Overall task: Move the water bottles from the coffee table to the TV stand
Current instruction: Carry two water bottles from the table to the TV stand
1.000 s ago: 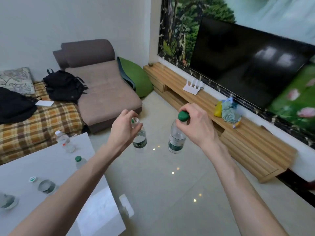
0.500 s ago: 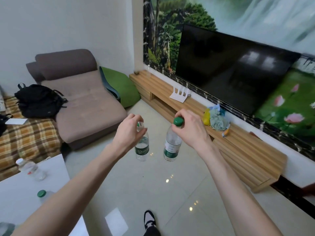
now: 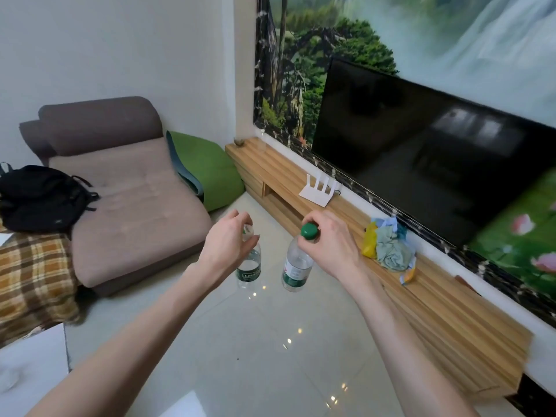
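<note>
I see left hand (image 3: 228,245) pinching clear plastic bottle (image 3: 249,266) by its top | right hand (image 3: 331,242) gripping green-capped bottle (image 3: 296,266) | ridged wooden TV stand (image 3: 436,320) right.

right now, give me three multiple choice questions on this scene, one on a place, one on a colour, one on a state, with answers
1. Where does the white router sit?
A. on the TV stand
B. on the sofa
C. on the floor

2. What colour is the cap of the bottle in the right hand?
A. white
B. red
C. green

3. How are the two bottles placed?
A. standing on the TV stand
B. held in the air by their tops
C. lying on the floor

Answers:
1. A, it rests on the TV stand below the screen.
2. C, the right hand grips a green cap.
3. B, the left hand and right hand hold the left bottle and right bottle above the floor.
</note>
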